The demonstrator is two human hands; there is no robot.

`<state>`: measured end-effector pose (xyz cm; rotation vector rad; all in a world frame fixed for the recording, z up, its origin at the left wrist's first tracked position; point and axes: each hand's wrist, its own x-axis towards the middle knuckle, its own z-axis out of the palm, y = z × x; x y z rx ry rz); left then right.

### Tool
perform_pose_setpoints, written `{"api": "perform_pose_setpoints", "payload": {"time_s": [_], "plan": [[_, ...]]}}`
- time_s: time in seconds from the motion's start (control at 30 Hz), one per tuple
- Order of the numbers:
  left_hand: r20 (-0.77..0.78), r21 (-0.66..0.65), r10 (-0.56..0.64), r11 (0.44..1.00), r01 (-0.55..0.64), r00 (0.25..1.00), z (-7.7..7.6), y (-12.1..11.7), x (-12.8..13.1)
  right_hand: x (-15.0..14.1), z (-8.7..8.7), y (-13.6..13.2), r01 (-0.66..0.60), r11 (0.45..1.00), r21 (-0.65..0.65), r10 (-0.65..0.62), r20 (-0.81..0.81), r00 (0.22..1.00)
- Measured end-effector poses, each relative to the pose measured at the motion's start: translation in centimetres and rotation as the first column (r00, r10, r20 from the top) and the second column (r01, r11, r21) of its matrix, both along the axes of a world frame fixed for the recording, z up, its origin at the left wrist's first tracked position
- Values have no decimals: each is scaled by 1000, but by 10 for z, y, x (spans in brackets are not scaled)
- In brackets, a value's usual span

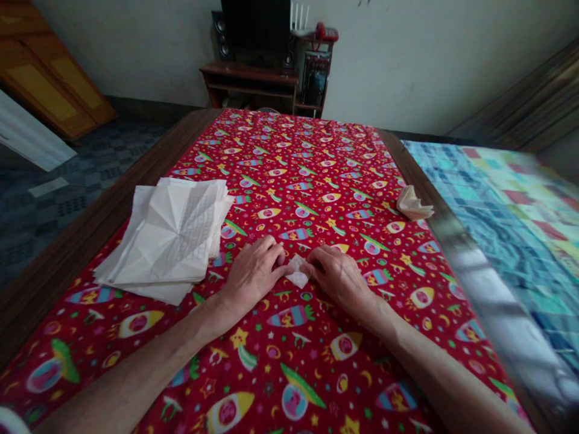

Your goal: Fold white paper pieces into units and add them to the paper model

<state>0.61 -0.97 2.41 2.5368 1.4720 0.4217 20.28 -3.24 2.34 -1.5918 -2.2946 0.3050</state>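
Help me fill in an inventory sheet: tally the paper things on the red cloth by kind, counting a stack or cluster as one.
Stack of creased sheets: 1
Small folded paper, between the left hand and right hand: 1
Fanned folded-paper cluster, near the cloth's right edge: 1
Total: 3

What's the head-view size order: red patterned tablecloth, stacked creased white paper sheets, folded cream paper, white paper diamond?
Red patterned tablecloth
Stacked white sheets
Folded cream paper
White paper diamond (partly covered; visible area only)
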Motion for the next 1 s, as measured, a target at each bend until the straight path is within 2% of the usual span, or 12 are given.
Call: {"api": "perform_pose_setpoints", "payload": {"time_s": [0.2,0.33,0.47,0.63,0.83,1.0], "plan": [[-3,27,0,1000,0,1000,-1,-1,-1,-1,2,-2,-5,1000,-4,5,-12,1000],[44,46,-15,999,13,999,-5,-1,-1,3,-2,-4,-31,999,18,33,-76,997],[168,96,-105,991,90,980,-9,-4,0,6,-10,-8,-55,995,82,70,-191,979],[139,199,-208,964,179,968,-7,-15,1,8,-15,-13,-182,970,160,211,-186,960],[278,68,-135,990,121,951,-12,-24,-1,14,-16,-12,-211,962,173,246,-213,946],[381,-13,-63,997,74,922,-16,-22,-1,14,-10,-8,-231,966,116,254,-259,932]]}}
